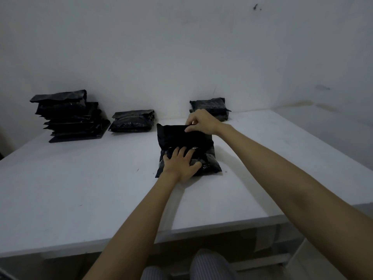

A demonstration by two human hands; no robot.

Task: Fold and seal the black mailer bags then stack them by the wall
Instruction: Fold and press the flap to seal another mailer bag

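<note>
A filled black mailer bag [173, 138] lies in the middle of the white table [80, 188]. My left hand [181, 164] presses flat on its near, bulky half with fingers spread. At the bag's far edge my right hand [201, 122] pinches the flap between thumb and fingers. The flap stands lifted off the table toward the wall.
A tall stack of black mailers [70, 116] stands at the back left by the wall. A lower pile of mailers [132, 121] lies right of it. Another sealed pile [212, 108] sits against the wall behind my right hand. The table's front edge runs near my knees.
</note>
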